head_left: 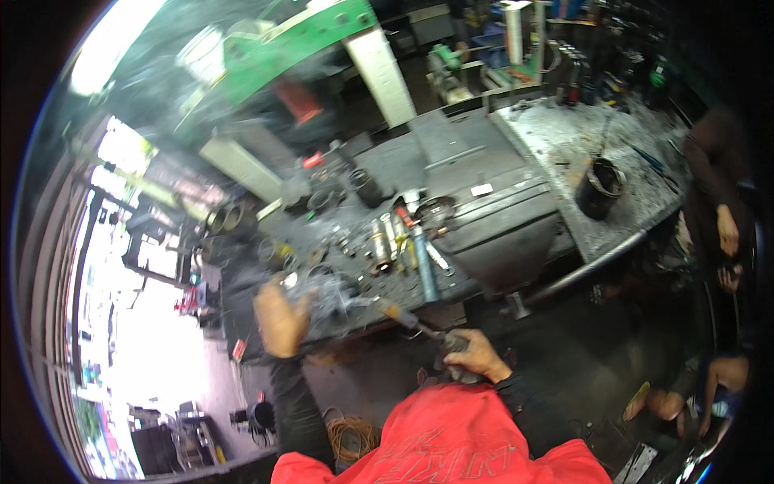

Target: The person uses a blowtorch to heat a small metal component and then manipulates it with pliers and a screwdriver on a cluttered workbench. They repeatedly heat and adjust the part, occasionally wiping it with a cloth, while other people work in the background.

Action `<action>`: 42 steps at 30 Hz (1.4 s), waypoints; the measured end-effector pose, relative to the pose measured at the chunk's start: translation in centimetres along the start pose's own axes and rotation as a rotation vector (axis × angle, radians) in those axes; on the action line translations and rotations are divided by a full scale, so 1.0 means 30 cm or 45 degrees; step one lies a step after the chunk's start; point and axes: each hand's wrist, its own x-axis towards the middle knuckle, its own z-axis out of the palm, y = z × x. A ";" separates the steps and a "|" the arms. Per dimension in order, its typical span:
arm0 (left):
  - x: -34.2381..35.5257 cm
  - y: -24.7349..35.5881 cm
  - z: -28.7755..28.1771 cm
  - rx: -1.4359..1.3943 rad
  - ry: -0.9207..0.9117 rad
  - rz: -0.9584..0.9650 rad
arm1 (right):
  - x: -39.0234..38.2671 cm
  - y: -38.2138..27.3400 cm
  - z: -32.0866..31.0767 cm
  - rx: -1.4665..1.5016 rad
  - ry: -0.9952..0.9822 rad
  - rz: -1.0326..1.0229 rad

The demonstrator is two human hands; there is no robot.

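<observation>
My right hand (477, 356) is wrapped round the dark body of a hand tool with a slim shaft and a tan tip (393, 310); its exact kind I cannot make out. The tip points left, toward the bench's front edge. My left hand (280, 319), blurred by motion, is over the bench's front left part with thumb and fingers apart, and nothing shows in it. Beside it lies a crumpled clear plastic bag (329, 292) among small metal parts. Beyond the tool's tip lie a blue-grey tube (425, 270) and several metal hand tools (379, 246).
The dark workbench (371, 316) carries a black cylinder (367, 187) and a dark round dish (436, 214). A green press frame (298, 50) rises behind. On a grey side table (544, 137) stands a black can (600, 190). People sit at right. A coiled orange hose (352, 436) lies below.
</observation>
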 end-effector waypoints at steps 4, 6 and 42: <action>0.124 0.313 -0.124 -0.563 0.186 0.073 | -0.005 0.008 -0.035 -0.161 0.019 -0.019; 0.147 0.558 -0.103 -0.850 -0.013 0.098 | -0.010 0.006 -0.056 -0.005 -0.075 0.019; 0.508 0.250 -0.064 -1.698 -0.941 0.195 | -0.067 0.093 0.325 -0.183 0.606 -0.391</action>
